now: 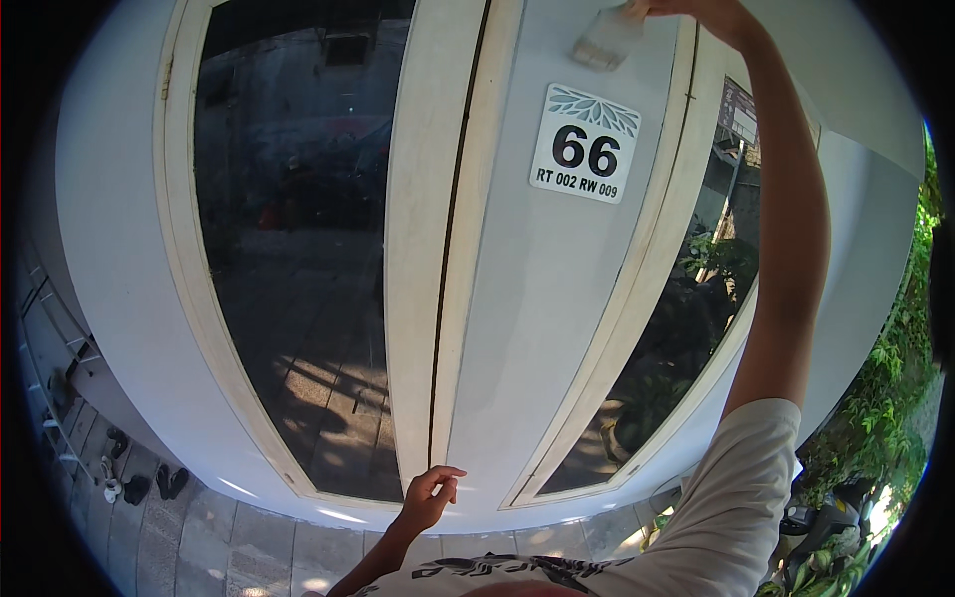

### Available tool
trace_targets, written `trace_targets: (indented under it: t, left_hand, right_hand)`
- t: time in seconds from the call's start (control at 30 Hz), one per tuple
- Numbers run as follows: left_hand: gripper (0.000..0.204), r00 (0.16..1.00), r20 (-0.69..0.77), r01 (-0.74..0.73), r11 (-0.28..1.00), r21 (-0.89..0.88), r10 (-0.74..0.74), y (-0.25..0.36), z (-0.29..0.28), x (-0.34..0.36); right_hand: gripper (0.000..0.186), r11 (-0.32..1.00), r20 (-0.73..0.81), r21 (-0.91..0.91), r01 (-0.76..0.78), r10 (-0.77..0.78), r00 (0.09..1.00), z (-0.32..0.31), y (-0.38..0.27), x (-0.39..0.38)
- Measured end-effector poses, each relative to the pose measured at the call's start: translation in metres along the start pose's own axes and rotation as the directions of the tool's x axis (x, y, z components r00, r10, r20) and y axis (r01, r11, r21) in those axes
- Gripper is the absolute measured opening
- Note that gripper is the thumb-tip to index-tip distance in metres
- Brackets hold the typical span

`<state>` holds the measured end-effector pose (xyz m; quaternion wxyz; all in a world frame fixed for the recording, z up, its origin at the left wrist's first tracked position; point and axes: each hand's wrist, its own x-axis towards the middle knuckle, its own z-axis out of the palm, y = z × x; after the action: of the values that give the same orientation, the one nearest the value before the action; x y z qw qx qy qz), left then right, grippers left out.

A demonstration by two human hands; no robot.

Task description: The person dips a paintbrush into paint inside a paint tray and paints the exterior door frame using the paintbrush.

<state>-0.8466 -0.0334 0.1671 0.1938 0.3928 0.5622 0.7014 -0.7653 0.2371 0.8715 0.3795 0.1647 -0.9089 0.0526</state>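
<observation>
My right arm reaches up along the right side, and my right hand (701, 12) is closed round a wide flat paintbrush (609, 38) at the top. The brush's pale bristles point down and left, over the grey wall strip (542, 269) between two windows; whether they touch the wall I cannot tell. Just below the brush sits a white house-number plaque (585, 144) with black print and a grey leaf pattern. Low in the middle, my left hand (431, 497) is loosely curled beside the cream window frame (423, 298), with nothing visible in it.
A tall dark window (298, 249) stands on the left, a narrower one (686, 298) on the right. Several shoes (134, 488) lie on the paving (259, 542) by a metal rack (60, 348). Green plants (870, 408) and a parked motorbike (826, 522) are at far right.
</observation>
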Motion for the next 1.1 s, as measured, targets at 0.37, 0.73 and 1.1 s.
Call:
trace_targets:
  t: [0.37,0.73,1.1]
  left_hand:
    - [0.018,0.999,0.046,-0.031,0.999,0.024,0.030,0.010,-0.011,-0.005]
    - [0.018,0.989,0.138,0.043,0.999,0.026,-0.047,0.017,-0.030,-0.021]
    - [0.017,0.970,0.182,0.144,0.984,0.106,-0.162,0.026,-0.054,-0.052]
  right_hand:
    - [0.008,0.870,-0.586,-0.477,0.121,-0.418,0.694,0.011,0.008,0.000]
    - [0.009,0.807,-0.470,-0.558,0.193,-0.499,0.728,0.147,-0.038,-0.127]
    - [0.032,0.961,-0.668,-0.271,-0.061,-0.142,0.731,0.339,-0.027,-0.311]
